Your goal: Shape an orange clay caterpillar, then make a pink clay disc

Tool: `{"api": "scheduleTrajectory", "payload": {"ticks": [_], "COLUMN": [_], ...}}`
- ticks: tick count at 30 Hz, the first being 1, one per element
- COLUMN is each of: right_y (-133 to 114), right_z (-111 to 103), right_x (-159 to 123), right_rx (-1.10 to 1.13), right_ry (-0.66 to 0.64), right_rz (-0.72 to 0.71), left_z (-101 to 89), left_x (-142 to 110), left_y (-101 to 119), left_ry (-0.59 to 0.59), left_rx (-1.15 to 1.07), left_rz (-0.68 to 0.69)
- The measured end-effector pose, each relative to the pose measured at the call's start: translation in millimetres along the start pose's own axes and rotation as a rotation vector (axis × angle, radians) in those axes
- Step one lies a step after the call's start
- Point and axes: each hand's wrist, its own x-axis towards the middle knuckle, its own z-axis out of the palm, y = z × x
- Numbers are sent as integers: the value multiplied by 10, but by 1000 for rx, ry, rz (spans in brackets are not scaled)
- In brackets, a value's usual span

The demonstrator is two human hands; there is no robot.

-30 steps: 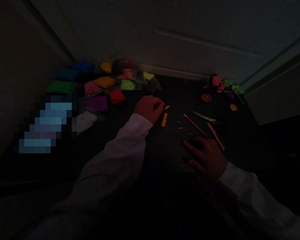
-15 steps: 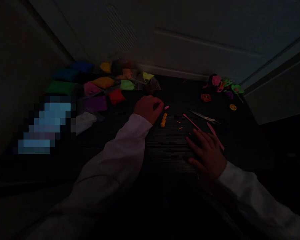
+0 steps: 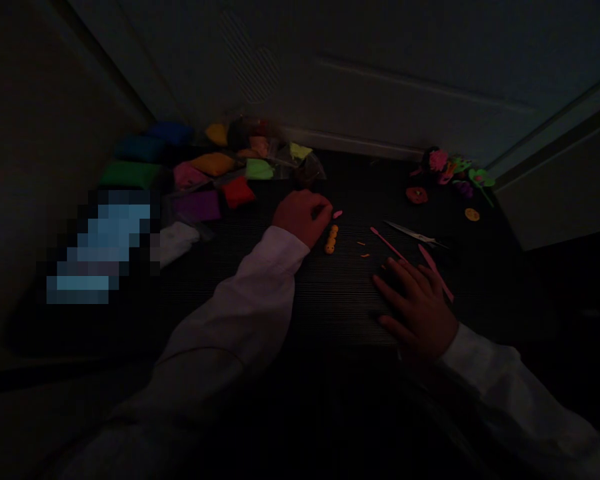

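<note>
My left hand rests on the dark table with its fingers curled and thumb and fingertips together; whatever they pinch, if anything, is hidden. Just beside it lie a small pink clay piece and an orange clay caterpillar made of joined balls with dark eye dots. Fingers spread, my right hand lies palm down on the table with nothing visible in it. A thin pink modelling tool runs up to its fingertips. Thin orange clay bits are scattered between the hands.
Scissors and a pink plastic clay knife lie beyond my right hand. Several bags of coloured clay crowd the back left, near a lit, blurred screen. Clay flowers and a yellow disc sit back right.
The whole scene has slid slightly to the right in view as the camera turned. Both hands keep nearly the same pose and place on the table.
</note>
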Motion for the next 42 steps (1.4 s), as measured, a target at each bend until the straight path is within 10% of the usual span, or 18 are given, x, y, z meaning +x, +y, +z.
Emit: {"api": "scheduleTrajectory", "payload": {"ticks": [32, 42], "right_y": [-13, -18], "right_z": [89, -305], "right_x": [185, 668], "right_rx": [285, 340], "right_ry": [382, 634], "right_rz": [181, 164], "left_z": [11, -105], "left_x": [-25, -94], "left_y": [66, 200], "left_ry": [27, -334], "left_rx": [-70, -737], "left_rz": [67, 15]}}
